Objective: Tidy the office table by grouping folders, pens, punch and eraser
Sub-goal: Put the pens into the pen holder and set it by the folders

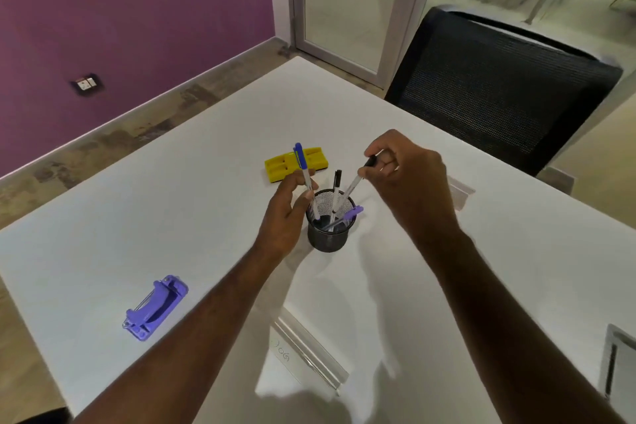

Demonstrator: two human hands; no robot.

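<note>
My left hand (287,205) reaches in from the lower left, forearm stretched across the white tabletop (172,217), and pinches the clear barrel of a blue-capped pen (304,170) between thumb and fingertips; the pen stands nearly upright, its lower end inside the black mesh pen cup (327,234). My right hand (402,170) comes in from the lower right, wrist raised above the cup, fingers curled, and pinches the black cap end of a second pen (354,184), which leans toward that hand with its tip down in the cup. Between the two held pens a black-capped pen (335,188) stands free in the cup, and a purple-capped pen (349,215) lies low across the rim on the right. Just behind the cup, partly hidden by the blue-capped pen, lies the yellow eraser (280,165). The purple punch (155,308) rests well apart at the near left. A clear folder (309,354) lies near me between my forearms; another clear folder edge (459,191) shows beyond my right hand. A black mesh chair (499,86) stands at the tabletop's far right side.
</note>
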